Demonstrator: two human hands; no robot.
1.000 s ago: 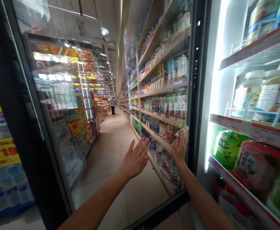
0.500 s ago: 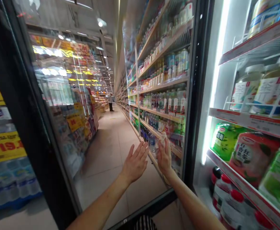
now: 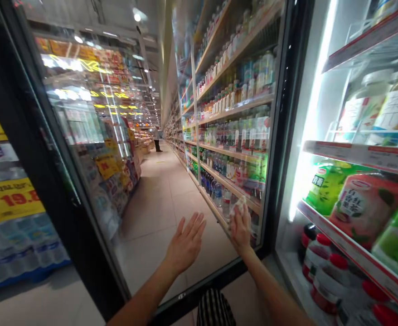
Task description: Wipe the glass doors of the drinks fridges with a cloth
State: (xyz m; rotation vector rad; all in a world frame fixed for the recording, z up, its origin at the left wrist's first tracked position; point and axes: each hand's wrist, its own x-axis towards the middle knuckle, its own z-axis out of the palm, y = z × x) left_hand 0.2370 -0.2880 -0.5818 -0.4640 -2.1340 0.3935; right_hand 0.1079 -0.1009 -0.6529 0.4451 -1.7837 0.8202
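A glass door with a black frame stands open before me. My left hand is held flat by the pane, fingers stretched out and nothing in it; whether it touches the glass I cannot tell. To its right, my right hand presses a pale crumpled cloth to the lower right part of the pane. The cloth is partly hidden behind the fingers. Shelves of bottled drinks show in the glass behind both hands.
On the right, lit fridge shelves carry bottles, a green pack, a red pack and red-capped bottles. Water packs under yellow price signs stand left. A person is far down the aisle.
My right hand has moved the cloth left and down from near the door's right edge, then slightly right again. My left hand stays open and sits a little lower.
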